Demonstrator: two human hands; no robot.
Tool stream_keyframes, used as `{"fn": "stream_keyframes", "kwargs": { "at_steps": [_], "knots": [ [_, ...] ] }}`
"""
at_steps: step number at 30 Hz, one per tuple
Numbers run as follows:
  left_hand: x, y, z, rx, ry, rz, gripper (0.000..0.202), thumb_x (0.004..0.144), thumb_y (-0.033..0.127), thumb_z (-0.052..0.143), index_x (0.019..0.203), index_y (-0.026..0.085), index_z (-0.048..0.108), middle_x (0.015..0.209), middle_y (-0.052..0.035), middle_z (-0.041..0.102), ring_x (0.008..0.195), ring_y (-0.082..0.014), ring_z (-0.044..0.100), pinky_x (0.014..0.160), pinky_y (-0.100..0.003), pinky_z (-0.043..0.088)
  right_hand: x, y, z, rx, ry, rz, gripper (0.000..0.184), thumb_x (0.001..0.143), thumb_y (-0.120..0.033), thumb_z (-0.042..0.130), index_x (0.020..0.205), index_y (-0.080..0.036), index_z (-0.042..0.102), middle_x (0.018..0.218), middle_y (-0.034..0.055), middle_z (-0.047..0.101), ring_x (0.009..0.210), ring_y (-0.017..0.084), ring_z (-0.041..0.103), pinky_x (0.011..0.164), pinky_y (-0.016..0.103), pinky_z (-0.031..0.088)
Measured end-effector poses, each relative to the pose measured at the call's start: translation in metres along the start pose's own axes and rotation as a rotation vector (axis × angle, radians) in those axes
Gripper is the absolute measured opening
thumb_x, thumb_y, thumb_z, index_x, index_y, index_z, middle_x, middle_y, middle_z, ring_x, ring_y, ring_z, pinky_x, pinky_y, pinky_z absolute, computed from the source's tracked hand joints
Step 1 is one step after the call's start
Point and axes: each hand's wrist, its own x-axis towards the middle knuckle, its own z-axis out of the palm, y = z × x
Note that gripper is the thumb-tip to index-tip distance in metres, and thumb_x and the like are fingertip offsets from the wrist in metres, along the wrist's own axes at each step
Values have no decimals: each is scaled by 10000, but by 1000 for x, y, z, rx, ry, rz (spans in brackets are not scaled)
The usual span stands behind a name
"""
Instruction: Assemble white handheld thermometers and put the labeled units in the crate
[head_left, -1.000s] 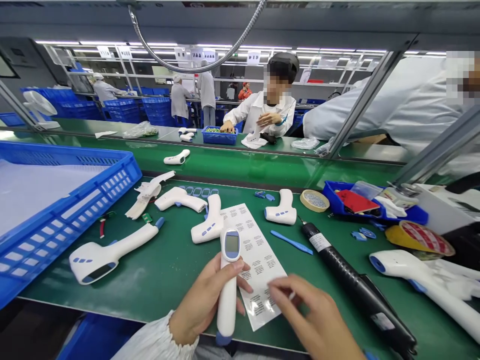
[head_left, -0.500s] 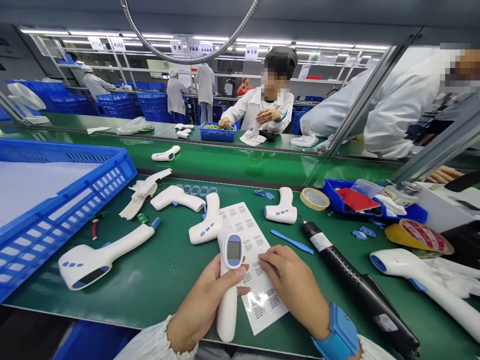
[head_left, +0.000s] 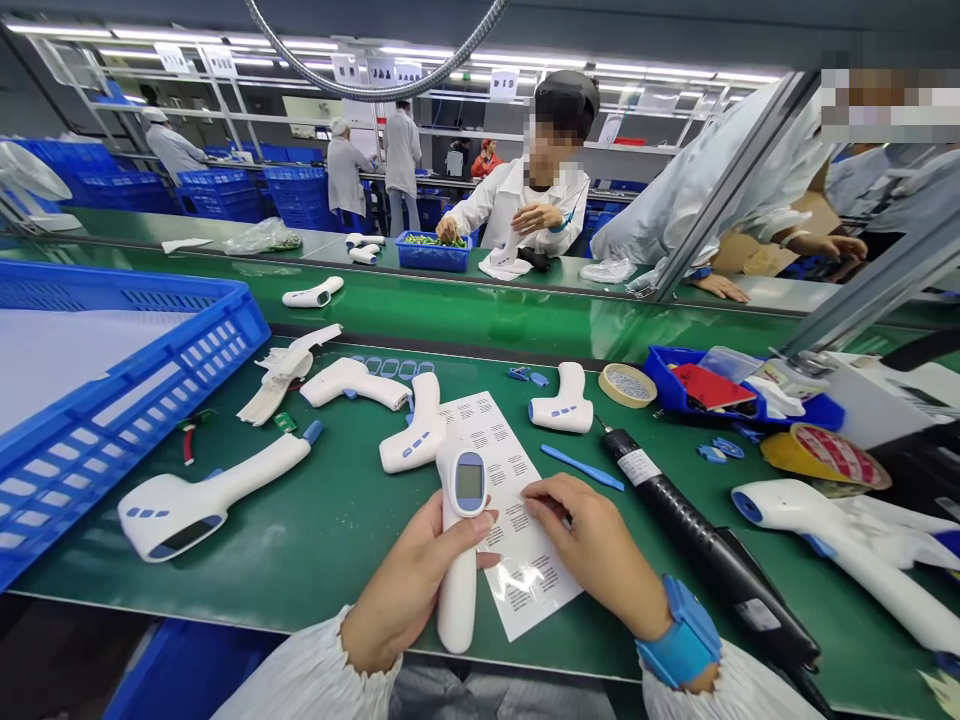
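My left hand (head_left: pixel 420 570) is closed around the handle of a white infrared thermometer (head_left: pixel 457 600). Its blue-framed screen faces up at me and looks blank. Under and beside it lies a white label sheet (head_left: pixel 487 420) printed with small blocks of dark text. My right hand (head_left: pixel 592 540), with a blue band on the wrist, has thumb and forefinger pinched at the sheet's right edge; whether a single label is between the fingertips cannot be made out. Just behind the held thermometer lies another white thermometer (head_left: pixel 414 430) on its side, touching the sheet.
More thermometers (head_left: pixel 202 500) and opened housings (head_left: pixel 285 375) lie around. To the right are a blue pry tool (head_left: pixel 581 467), a black electric screwdriver (head_left: pixel 697 540), a tape roll (head_left: pixel 628 384) and a blue parts bin (head_left: pixel 660 375). A blue crate (head_left: pixel 251 320) stands left. A co-worker (head_left: pixel 525 200) sits opposite.
The view has shifted slightly. My left hand still holds the thermometer, and my right fingers stay at the label sheet. At the far right, another person's hands have come into view.
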Motion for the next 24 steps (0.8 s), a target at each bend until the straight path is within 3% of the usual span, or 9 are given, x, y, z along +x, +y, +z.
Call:
{"fn": "stream_keyframes", "kwargs": {
  "at_steps": [4, 10, 13, 15, 17, 20, 22, 24],
  "knots": [
    [0, -1, -1, 9, 13, -6, 337, 765, 275, 658, 1081, 185, 581, 1256, -106, 543, 1195, -306, 458, 851, -393, 512, -18, 11, -4, -101, 112, 52, 263, 863, -327, 464, 1014, -162, 602, 974, 104, 615, 927, 256, 559, 778, 391, 475],
    [-1, 1, 1, -1, 1, 4, 352, 769, 281, 656, 1098, 189, 569, 1244, -95, 553, 1219, -299, 432, 874, -385, 500, -46, -1, 9, -266, 164, 103, 627, 684, -553, 625, 1111, -96, 588, 1066, 194, 585, 940, 347, 550, 737, 466, 486],
    [-3, 2, 2, -13, -9, 10, 323, 776, 270, 646, 1083, 190, 584, 1247, -89, 554, 1220, -296, 433, 888, -384, 488, -56, -11, 26, -250, 138, -43, 847, 654, -631, 605, 1258, -50, 481, 1278, 262, 471, 1116, 433, 459, 832, 550, 424],
    [-4, 1, 2, -18, -21, 28, 299, 774, 259, 647, 1060, 185, 599, 1215, -89, 578, 1209, -291, 446, 895, -381, 482, -61, -12, 34, -226, 64, -194, 947, 637, -658, 599, 1332, -47, 398, 1360, 259, 384, 1189, 465, 387, 884, 594, 365],
    [-4, 0, 1, -32, -11, 51, 273, 767, 240, 653, 1030, 177, 614, 1166, -88, 604, 1183, -281, 473, 906, -377, 475, -67, -7, 36, -206, -9, -285, 912, 649, -623, 616, 1356, -97, 383, 1369, 215, 383, 1190, 462, 397, 906, 603, 337],
    [-7, 2, -1, -73, 43, 69, 190, 775, 221, 639, 952, 154, 631, 1103, -96, 612, 1096, -276, 539, 894, -388, 484, -77, 4, 27, -166, -48, -325, 612, 748, -399, 623, 1314, -232, 460, 1318, 104, 479, 1135, 379, 502, 884, 502, 406],
    [-12, 7, -3, -85, 72, 89, 143, 793, 224, 614, 912, 145, 630, 1062, -95, 606, 1007, -268, 584, 855, -398, 507, -86, 11, 15, -86, -3, -337, 482, 775, -223, 588, 1245, -313, 530, 1216, 35, 586, 1051, 302, 585, 830, 405, 459],
    [-18, 13, -6, -75, 95, 127, 126, 804, 226, 597, 894, 143, 625, 1019, -88, 602, 925, -246, 607, 802, -382, 532, -95, 16, -1, 16, 128, -292, 484, 752, -139, 580, 1186, -354, 576, 1099, 6, 664, 937, 255, 641, 782, 353, 482]
  ]
}}
